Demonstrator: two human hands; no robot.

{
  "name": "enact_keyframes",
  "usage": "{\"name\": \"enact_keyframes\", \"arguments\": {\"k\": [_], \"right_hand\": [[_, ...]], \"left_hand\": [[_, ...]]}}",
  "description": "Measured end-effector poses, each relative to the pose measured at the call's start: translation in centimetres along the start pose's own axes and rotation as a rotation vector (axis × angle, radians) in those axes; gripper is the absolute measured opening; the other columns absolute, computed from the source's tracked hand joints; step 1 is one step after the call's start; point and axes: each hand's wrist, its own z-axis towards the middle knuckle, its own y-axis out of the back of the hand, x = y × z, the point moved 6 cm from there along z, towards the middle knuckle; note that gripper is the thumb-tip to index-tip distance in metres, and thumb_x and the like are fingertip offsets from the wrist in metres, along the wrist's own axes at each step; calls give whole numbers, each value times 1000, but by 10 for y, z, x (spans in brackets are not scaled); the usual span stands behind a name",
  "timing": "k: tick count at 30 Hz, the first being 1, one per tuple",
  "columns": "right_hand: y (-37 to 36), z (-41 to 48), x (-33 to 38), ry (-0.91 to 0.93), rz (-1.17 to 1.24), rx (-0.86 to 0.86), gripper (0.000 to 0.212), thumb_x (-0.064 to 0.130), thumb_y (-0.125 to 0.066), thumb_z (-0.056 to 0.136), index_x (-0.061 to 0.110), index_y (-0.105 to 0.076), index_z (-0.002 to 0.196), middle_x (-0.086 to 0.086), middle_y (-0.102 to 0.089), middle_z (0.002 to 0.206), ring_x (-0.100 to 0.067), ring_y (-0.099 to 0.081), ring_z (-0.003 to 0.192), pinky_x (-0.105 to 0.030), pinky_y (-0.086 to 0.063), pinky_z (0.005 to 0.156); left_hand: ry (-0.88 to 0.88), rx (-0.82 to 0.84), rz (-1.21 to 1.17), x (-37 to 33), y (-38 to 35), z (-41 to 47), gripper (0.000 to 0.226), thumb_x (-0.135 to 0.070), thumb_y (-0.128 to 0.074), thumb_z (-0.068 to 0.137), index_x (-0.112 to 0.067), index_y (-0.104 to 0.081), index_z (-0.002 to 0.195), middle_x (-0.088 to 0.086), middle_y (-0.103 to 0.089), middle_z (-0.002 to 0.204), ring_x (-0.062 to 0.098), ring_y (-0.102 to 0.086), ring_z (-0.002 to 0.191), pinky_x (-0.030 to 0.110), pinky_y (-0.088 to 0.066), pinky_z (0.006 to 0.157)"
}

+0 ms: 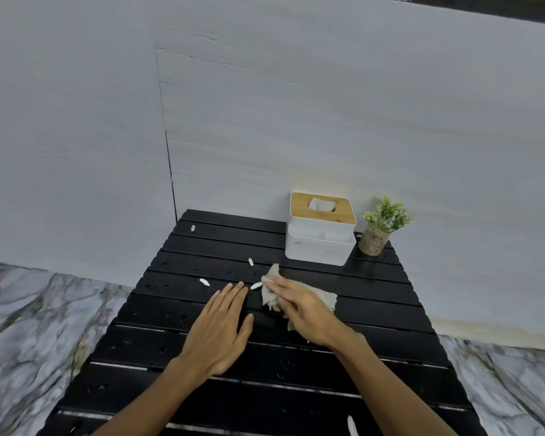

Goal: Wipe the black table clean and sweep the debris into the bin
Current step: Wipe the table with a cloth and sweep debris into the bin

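R hand (306, 313) flat on cloth (270, 298) — L hand (217, 328) fingers straight.

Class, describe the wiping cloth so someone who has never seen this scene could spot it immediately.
Start at the black slatted table. Near its middle, before the white tissue box, the right hand presses a crumpled pale cloth. Unlike the small white scraps nearby, it is broad and ragged.

Open tabletop (202, 350) runs from nine to twelve o'clock, dotted with white scraps (204, 281). At one o'clock a tissue box (323, 210), seemingly stacked on a white tray (318, 251), and a potted plant (379, 229) stand in the way.
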Motion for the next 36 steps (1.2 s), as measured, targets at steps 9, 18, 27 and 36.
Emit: {"name": "enact_keyframes", "arguments": {"k": [9, 18, 27, 36], "right_hand": [[2, -9, -35, -298, -238, -145, 70, 57, -14, 101, 21, -17, 160, 2, -7, 169, -12, 0, 155, -38, -8, 127], [-20, 33, 8, -61, -205, 15, 72, 57, -11, 103, 13, -33, 156, -5, -28, 164, -21, -18, 154, -43, -20, 124], [-15, -41, 58, 99, 71, 143, 45, 28, -41, 109, 25, -37, 154, 11, -34, 160, 7, -21, 148, -17, -16, 121], [-12, -42, 31, -137, -241, 34, 61, 53, -17, 107, 24, -8, 161, 11, 3, 168, 0, 12, 152, -32, 0, 127]], "left_hand": [[15, -22, -26, 3, 0, 0, 72, -52, -6, 93, -17, -19, 154, -4, -16, 162, 7, -5, 149, 23, 2, 120], [0, -55, -79, 5, 3, -2, 72, -41, -4, 89, -12, -20, 153, 1, -22, 160, 10, -12, 148, 16, 6, 116], [41, -65, -169, 17, 4, -5, 53, -18, -26, 98, -11, -27, 151, 5, -30, 158, 11, -17, 147, 25, -11, 120], [2, -61, -141, 15, 2, 5, 69, -42, -7, 93, -16, -42, 146, -4, -34, 155, 1, -13, 144, 20, -5, 118]]}}
